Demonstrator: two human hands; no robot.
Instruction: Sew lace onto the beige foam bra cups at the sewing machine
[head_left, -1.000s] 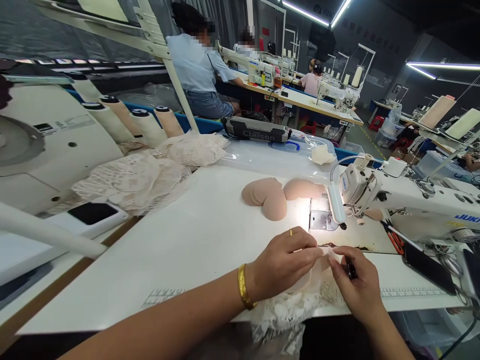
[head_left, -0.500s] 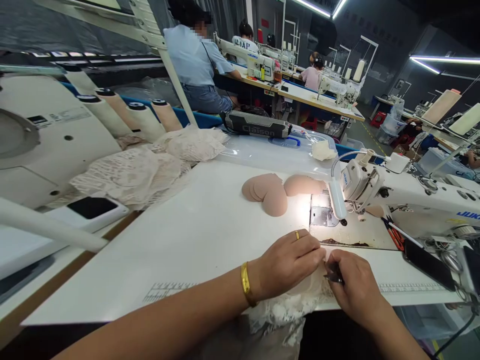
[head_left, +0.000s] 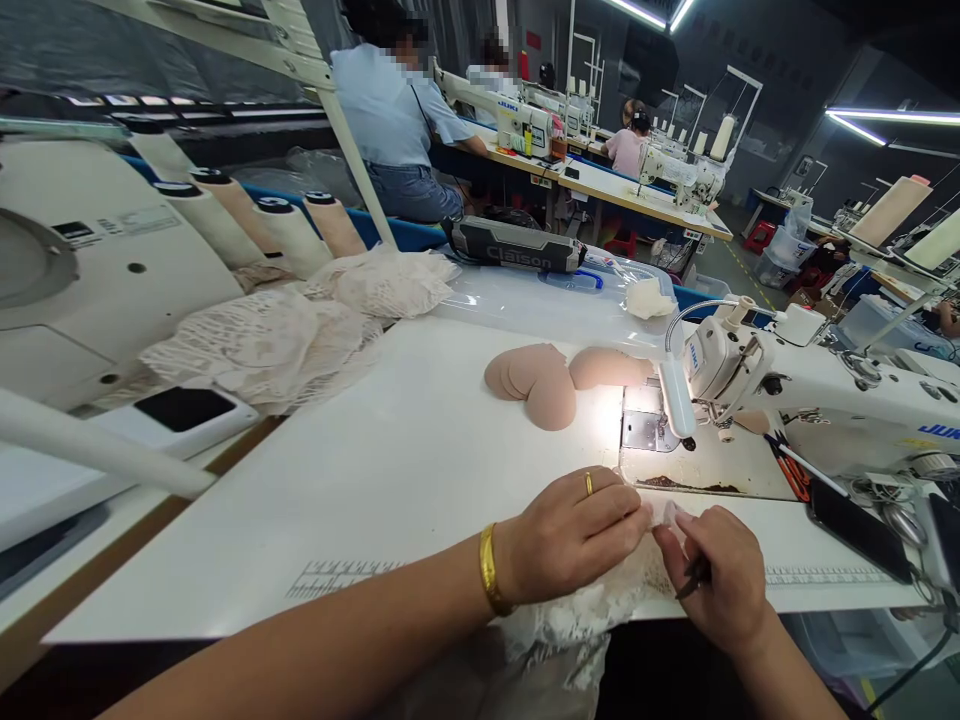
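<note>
Dark tool [head_left: 694,576] now tipped lower in R hand [head_left: 729,578]; R & L hand [head_left: 577,535] fingers pinch cloth [head_left: 570,612], snipping prob. paused.

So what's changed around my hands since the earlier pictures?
Since half a second ago, your right hand has eased slightly right and down, taking the dark tool away from your left hand. Its thumb and index finger are back at the pale cloth. Your left hand's grip, the beige pads and the sewing machine stayed put.

Cups [head_left: 551,398] lie behind the lace [head_left: 559,622], which seemingly overhangs the table [head_left: 337,480]
</note>
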